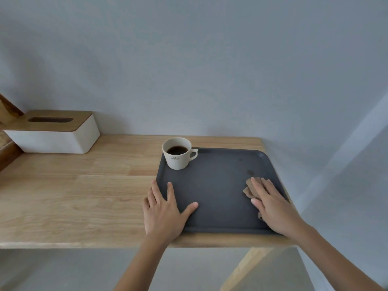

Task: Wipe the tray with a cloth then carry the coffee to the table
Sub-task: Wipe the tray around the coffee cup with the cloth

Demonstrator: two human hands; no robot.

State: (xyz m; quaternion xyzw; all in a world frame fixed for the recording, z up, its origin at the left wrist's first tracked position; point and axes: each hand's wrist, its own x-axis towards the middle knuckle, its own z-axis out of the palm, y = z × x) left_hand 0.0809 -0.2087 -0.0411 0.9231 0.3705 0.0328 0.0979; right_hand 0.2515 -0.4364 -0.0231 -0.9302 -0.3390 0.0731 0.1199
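Observation:
A dark grey tray [218, 185] lies on the right end of a wooden counter. A white cup of black coffee [178, 153] stands in the tray's far left corner, handle to the right. My left hand [165, 211] rests flat on the tray's near left edge, fingers spread, holding nothing. My right hand [273, 204] presses a crumpled brown cloth [251, 189] flat onto the tray's right side. Two small dark spots [250, 172] mark the tray just beyond the cloth.
A white tissue box with a wooden lid [52, 133] sits at the counter's back left, against the grey wall. The wooden counter [84, 196] ends just right of the tray, with a slanted wooden leg [245, 269] beneath.

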